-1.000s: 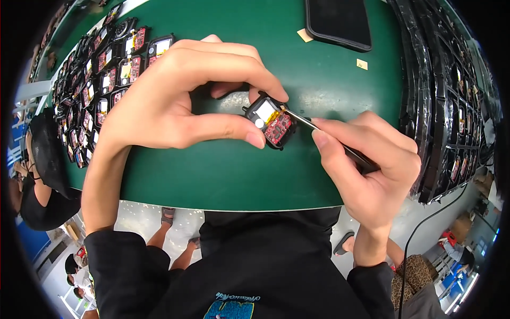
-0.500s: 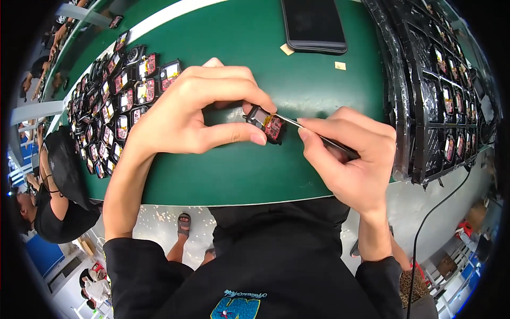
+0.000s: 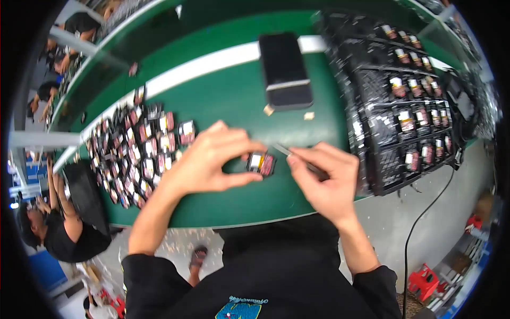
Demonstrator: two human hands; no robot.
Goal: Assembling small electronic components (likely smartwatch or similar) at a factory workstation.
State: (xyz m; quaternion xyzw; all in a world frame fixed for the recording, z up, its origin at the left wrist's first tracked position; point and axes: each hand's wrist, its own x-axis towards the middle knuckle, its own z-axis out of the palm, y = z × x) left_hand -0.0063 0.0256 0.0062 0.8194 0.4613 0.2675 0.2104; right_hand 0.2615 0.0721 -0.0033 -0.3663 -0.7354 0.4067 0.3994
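Note:
My left hand (image 3: 212,159) pinches a small black module with a red and yellow face (image 3: 261,162) between thumb and forefinger, just above the green table (image 3: 234,106). My right hand (image 3: 325,178) grips a thin metal tool (image 3: 289,152); its tip points left, right beside the module's upper right corner. Whether the tip touches the module cannot be told because of blur.
Many similar small modules (image 3: 143,154) lie spread over the table's left part. A black phone (image 3: 284,69) lies at the back, with two small tan scraps (image 3: 269,110) near it. Black compartment trays (image 3: 409,106) holding modules stand at the right. A seated person (image 3: 58,223) is at lower left.
The view has pulled back and tilted, so more of the table and trays shows. Both hands keep the same grips, with the tool tip still beside the module.

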